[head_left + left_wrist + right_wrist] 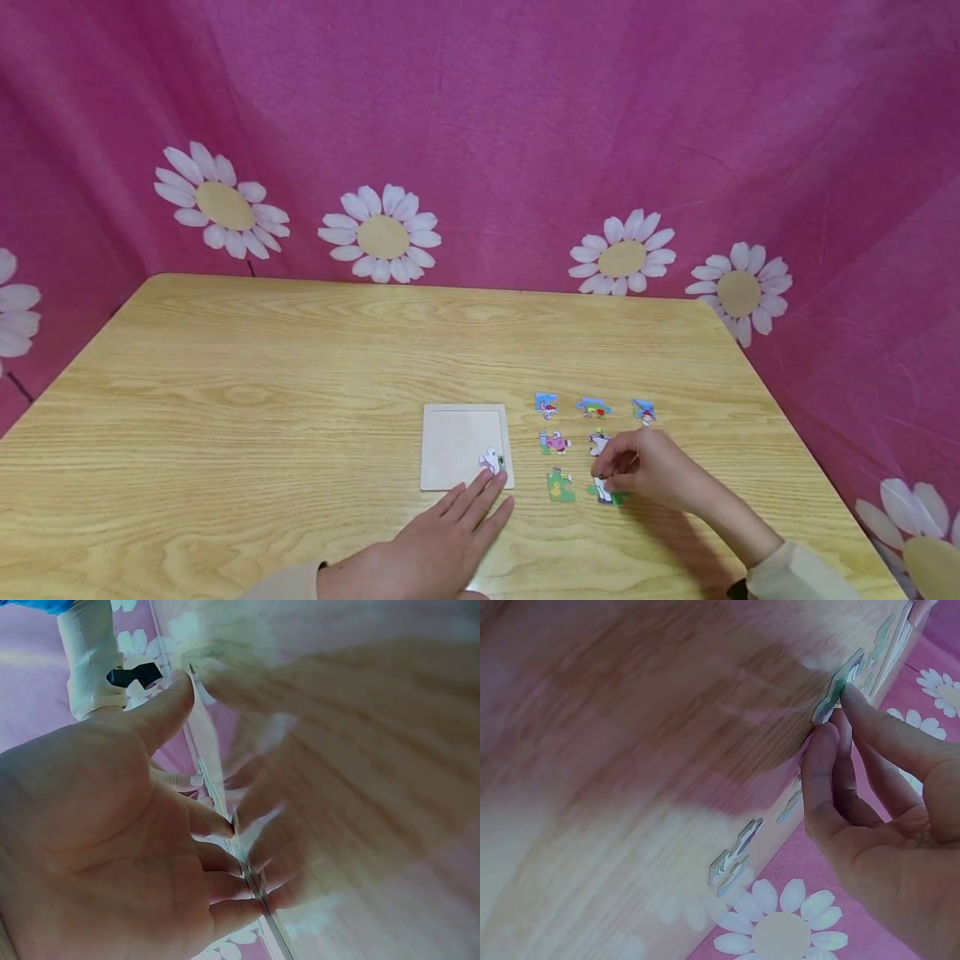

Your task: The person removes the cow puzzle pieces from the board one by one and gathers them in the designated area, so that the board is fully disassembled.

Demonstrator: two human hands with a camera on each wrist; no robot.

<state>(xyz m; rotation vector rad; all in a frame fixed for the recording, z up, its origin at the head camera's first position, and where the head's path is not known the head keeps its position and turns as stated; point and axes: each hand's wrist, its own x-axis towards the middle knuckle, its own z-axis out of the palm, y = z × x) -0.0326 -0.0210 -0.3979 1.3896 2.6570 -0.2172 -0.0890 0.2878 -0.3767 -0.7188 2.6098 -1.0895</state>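
Note:
My left hand [442,546] lies with straight fingers at the lower right edge of a square wooden puzzle tray [450,446]. Just past its fingertips, a white puzzle piece [491,458] sits in the tray's lower right corner. In the left wrist view, the palm of the left hand [127,832] shows, fingertips at the tabletop. To the right, my right hand [652,471] pinches a green-and-white puzzle piece [603,492] between thumb and fingers, low over the table. The right wrist view shows the fingertips [850,696] at this piece [836,690].
Several loose puzzle pieces lie in rows right of the tray, among them a duck piece [560,485], a pink one [555,442] and a blue-topped one [546,404]. The wooden table [262,400] ends at a pink flowered cloth [480,125].

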